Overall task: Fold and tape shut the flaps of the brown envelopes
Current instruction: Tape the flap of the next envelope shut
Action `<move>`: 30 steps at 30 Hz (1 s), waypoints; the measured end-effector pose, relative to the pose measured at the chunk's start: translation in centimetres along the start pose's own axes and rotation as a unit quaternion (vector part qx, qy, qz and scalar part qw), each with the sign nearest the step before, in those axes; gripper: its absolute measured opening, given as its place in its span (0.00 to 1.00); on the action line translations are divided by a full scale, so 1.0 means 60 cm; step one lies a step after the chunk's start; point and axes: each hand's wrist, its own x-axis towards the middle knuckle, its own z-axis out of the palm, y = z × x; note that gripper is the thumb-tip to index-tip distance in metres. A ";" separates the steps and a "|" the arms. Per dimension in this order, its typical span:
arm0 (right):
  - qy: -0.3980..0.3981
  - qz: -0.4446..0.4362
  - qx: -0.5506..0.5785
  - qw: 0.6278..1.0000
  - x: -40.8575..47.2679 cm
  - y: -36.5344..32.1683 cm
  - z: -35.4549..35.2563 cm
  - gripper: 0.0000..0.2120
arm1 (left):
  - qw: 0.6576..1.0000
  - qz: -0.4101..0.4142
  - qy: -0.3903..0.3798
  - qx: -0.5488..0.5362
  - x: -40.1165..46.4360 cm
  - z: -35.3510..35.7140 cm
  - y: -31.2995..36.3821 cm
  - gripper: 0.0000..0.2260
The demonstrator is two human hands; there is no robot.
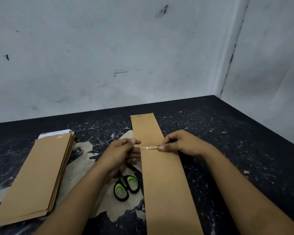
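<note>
Tape strip [149, 147] pinched by left hand [120, 152] & right hand [178, 143] over envelope [166, 184] flap; risk: skewed/wrinkled if tension lost.

The 2 brown envelopes [166, 184] and the stack [39, 175] are matt kraft paper. A tape strip [149, 147] looks glossy and clear. The scissors' handles [126, 187] are black and green plastic. The bench [227, 133] is black, scuffed and worn to rough tan patches.
</note>
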 end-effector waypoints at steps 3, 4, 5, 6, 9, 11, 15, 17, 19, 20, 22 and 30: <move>0.003 -0.013 0.027 1.000 -0.003 -0.002 -0.002 0.10 | 1.000 0.013 0.014 0.013 -0.005 0.003 0.006 0.10; 0.004 -0.014 0.038 0.999 -0.003 -0.003 0.000 0.10 | 0.999 0.026 0.018 0.032 -0.006 0.005 0.005 0.11; 0.004 -0.015 0.052 0.999 -0.003 -0.005 0.004 0.10 | 0.998 0.039 0.021 0.046 -0.006 0.009 0.004 0.13; 0.004 -0.015 0.068 0.998 -0.002 -0.006 0.009 0.11 | 0.997 0.050 0.024 0.051 -0.007 0.013 0.003 0.14; 0.012 -0.016 0.110 0.994 0.002 -0.009 0.024 0.15 | 0.995 0.090 0.036 0.031 -0.005 0.022 0.000 0.16; 0.030 -0.014 0.139 0.990 0.005 -0.009 0.035 0.16 | 0.992 0.118 0.041 0.028 -0.005 0.024 -0.001 0.17; 0.046 -0.008 0.162 0.986 0.009 -0.008 0.035 0.12 | 0.987 0.144 0.051 0.040 -0.002 0.022 0.000 0.19; 0.047 -0.003 0.149 0.988 0.009 -0.006 0.025 0.07 | 0.989 0.132 0.055 0.027 0.003 0.019 0.003 0.19; 0.043 0.001 0.148 0.988 0.008 -0.003 0.014 0.05 | 0.992 0.118 0.052 0.009 0.006 0.017 0.004 0.19; 0.039 0.003 0.155 0.987 0.007 -0.002 0.010 0.06 | 0.992 0.112 0.050 0.003 0.007 0.015 0.003 0.19; 0.030 0.005 0.174 0.984 0.004 0.000 0.004 0.09 | 0.994 0.101 0.049 -0.002 0.010 0.013 0.001 0.18; -0.027 0.022 0.205 0.978 0.002 0.006 -0.009 0.14 | 0.994 0.091 0.054 0.003 0.003 0.003 -0.002 0.12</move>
